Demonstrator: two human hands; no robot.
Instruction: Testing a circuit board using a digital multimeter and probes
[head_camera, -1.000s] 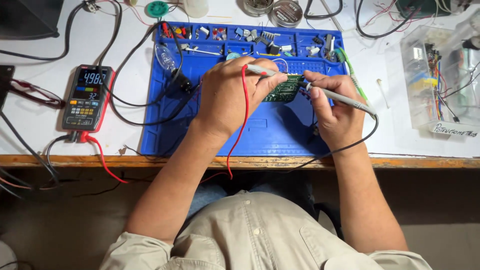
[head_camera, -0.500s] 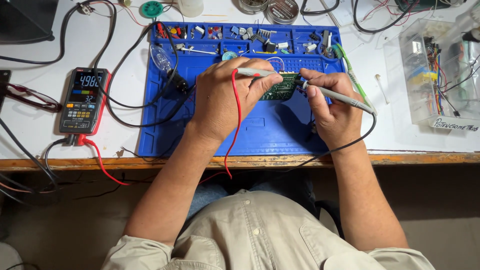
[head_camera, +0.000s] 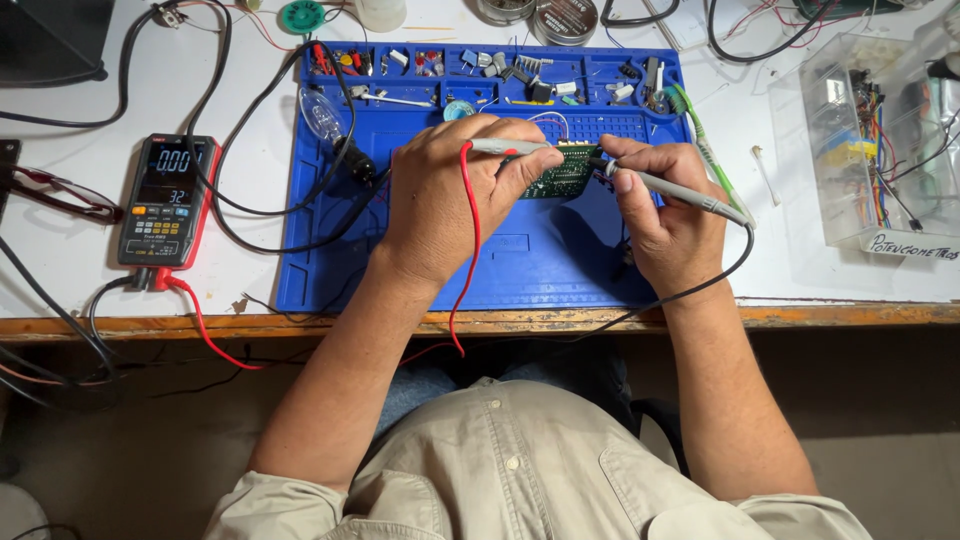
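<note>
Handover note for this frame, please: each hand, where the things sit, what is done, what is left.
Left hand: holds the red-lead probe, tip at the green circuit board.
Right hand: holds the black-lead probe, tip at the board's right edge.
Board lies on the blue mat; multimeter sits left of it, display lit.
Done: both probes at the board.
Left: whether the tips make contact is too small to tell.

White workbench (head_camera: 250, 270) under blue mat (head_camera: 540, 260), multimeter (head_camera: 165, 200), clear box (head_camera: 880, 140).
</note>
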